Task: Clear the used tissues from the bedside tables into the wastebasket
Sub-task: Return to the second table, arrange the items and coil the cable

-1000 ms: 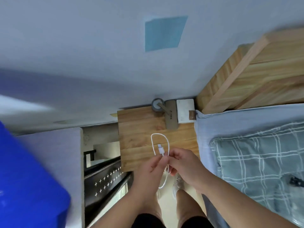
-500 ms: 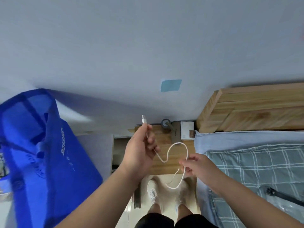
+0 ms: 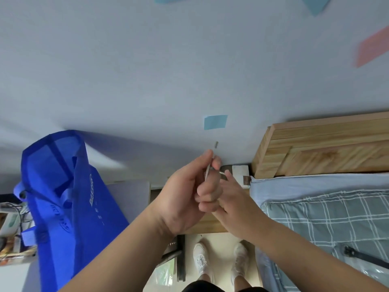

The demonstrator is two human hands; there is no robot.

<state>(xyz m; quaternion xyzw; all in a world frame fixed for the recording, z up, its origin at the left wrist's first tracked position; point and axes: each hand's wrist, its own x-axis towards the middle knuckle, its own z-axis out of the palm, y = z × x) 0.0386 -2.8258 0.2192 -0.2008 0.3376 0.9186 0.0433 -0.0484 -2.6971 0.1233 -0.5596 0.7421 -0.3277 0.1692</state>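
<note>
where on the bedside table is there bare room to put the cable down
Little shows. The left hand and right hand, closed on the white cable, cover most of the wooden bedside table. A bare strip runs along its near edge, above the shoes. The back corner by the headboard is crowded by a white box.

Two hands are in view, the left hand point(image 3: 185, 197) and the right hand point(image 3: 233, 199), pressed together over one wooden bedside table point(image 3: 207, 225); one thin white cable point(image 3: 208, 170) shows between them. Wall patches: three blue, the nearest blue patch point(image 3: 215, 122) just above the hands, and one pink patch point(image 3: 372, 49) far right. Also counted: one blue bag point(image 3: 63, 197) at left, one wooden headboard point(image 3: 322, 148) at right, two white shoes point(image 3: 201, 258) near the bottom.
</note>
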